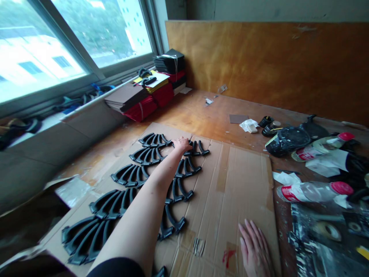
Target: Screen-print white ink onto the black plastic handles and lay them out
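Note:
Two columns of black curved plastic pieces (135, 175) lie in fanned groups on a flattened cardboard sheet (236, 181). My left hand (182, 144) is stretched far forward, its fingers curled down onto the farthest group of pieces (194, 149) in the right column. Whether it grips one I cannot make out. My right hand (255, 250) rests flat on the cardboard near its front edge, fingers spread, holding nothing.
Plastic bottles with red caps (314, 190), a black bag (285, 140), paper scraps and tape rolls clutter the wooden surface at right. Stacks of red, brown and black sheets (147, 98) sit under the window at the back left. A plywood wall (273, 61) closes the back.

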The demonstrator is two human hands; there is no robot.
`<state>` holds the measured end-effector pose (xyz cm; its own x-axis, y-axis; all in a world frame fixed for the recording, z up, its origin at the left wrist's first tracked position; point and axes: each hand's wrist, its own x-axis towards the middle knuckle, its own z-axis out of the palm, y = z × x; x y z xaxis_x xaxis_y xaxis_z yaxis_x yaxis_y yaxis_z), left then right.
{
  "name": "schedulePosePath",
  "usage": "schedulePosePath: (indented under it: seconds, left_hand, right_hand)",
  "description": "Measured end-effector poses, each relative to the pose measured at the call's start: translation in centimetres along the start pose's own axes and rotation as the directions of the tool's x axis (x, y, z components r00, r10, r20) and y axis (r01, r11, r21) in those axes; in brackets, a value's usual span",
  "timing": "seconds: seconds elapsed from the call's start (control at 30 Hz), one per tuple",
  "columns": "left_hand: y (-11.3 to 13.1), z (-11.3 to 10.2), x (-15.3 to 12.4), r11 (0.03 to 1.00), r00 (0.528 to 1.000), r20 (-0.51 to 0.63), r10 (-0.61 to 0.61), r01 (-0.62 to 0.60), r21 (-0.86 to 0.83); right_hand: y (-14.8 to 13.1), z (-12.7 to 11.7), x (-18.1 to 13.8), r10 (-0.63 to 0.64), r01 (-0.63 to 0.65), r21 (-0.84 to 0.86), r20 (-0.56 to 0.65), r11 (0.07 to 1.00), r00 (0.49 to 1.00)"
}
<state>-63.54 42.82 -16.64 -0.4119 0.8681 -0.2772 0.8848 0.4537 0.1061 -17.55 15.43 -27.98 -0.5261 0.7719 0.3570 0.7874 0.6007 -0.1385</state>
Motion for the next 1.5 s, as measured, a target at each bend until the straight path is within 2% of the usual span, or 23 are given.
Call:
schedulePosePath:
  seconds: [0.33, 0.4, 0.5, 0.6, 0.67, 0.77, 1.0, 1.1, 1.23, 1.33, 1.43, 1.5]
  left_hand:
    - [-1.4, 0.2, -1.3, 0.992, 0.987, -0.107, -0.119, 0.123, 0.036]
    - [-0.8, 0.1, -1.6, 0.998, 0.985, -0.162, -0.064, 0.067, 0.015]
    - [1.4, 0.3, -2.0, 0.995, 0.969, -0.228, 0.099, -0.102, -0.002]
    - [4.5, 1.1, -2.2, 0.975, 0.947, -0.238, 0.217, -0.224, -0.002]
    - [6.3, 1.8, -2.1, 0.967, 0.942, -0.224, 0.251, -0.256, 0.005]
    - [7.3, 2.7, -1.7, 0.974, 0.955, -0.193, 0.224, -0.226, 0.008]
    - [5.1, 3.3, -0.9, 0.998, 0.976, -0.21, 0.062, -0.06, 0.012]
    - [5.2, 3.2, -0.9, 0.999, 0.97, -0.239, 0.05, -0.051, 0.001]
    - [6.4, 3.2, -2.3, 0.99, 0.947, -0.296, 0.127, -0.139, -0.019]
    - [7.5, 4.1, -4.6, 0.951, 0.894, -0.364, 0.261, -0.302, -0.062]
    - [8.9, 5.9, -7.9, 0.858, 0.828, -0.394, 0.4, -0.489, -0.158]
    - [10.1, 7.5, -11.2, 0.786, 0.824, -0.355, 0.442, -0.546, -0.289]
  right_hand:
    - [-0.3, -0.5, 0.2, -0.014, 0.014, -0.03, -0.008, 0.999, 1.0]
    - [-0.4, -0.6, 0.3, -0.014, 0.014, -0.031, -0.01, 0.999, 1.0]
    - [-0.4, -0.6, 0.5, -0.013, 0.013, -0.029, -0.013, 1.0, 1.0]
    - [-0.4, -0.6, 0.5, -0.017, 0.017, -0.022, -0.013, 1.0, 1.0]
    - [-0.3, -0.5, 0.4, -0.021, 0.02, -0.019, -0.012, 1.0, 1.0]
    - [-0.1, -0.3, 0.2, -0.019, 0.019, -0.017, -0.007, 1.0, 1.0]
    - [-0.3, -0.3, 0.1, -0.001, 0.001, 0.01, -0.003, 1.0, 1.0]
    - [-0.5, -0.3, 0.2, 0.028, -0.028, 0.022, 0.016, 0.999, 0.999]
    - [-1.6, -1.4, 0.8, 0.08, -0.081, -0.002, 0.08, 0.997, 0.994]
    - [-2.8, -2.8, 1.5, 0.149, -0.15, 0.002, 0.137, 0.989, 0.979]
    - [-3.4, -3.8, 2.2, 0.222, -0.237, 0.07, 0.169, 0.969, 0.96]
    - [-3.4, -4.3, 2.5, 0.248, -0.276, 0.132, 0.19, 0.952, 0.95]
